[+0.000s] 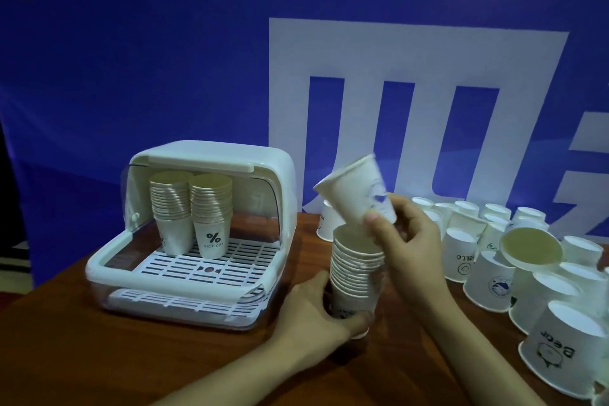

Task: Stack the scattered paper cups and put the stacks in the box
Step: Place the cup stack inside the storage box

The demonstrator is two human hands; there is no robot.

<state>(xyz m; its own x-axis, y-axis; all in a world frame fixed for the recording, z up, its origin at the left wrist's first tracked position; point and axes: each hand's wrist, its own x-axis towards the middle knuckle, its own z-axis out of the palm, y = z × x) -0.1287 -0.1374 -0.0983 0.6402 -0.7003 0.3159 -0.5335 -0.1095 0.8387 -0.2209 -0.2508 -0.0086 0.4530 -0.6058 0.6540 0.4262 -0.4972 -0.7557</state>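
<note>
Two finished stacks of paper cups (191, 214) stand upright at the back of an open white box (197, 231) near the wooden table's (99, 356) left edge. Loose cups (527, 273), most upside down, crowd the right edge. Between them, the left hand (316, 310) grips the base of a growing stack (357, 277), while the right hand (408, 234) pinches a tilted single cup (357, 194) just above its mouth.
</note>
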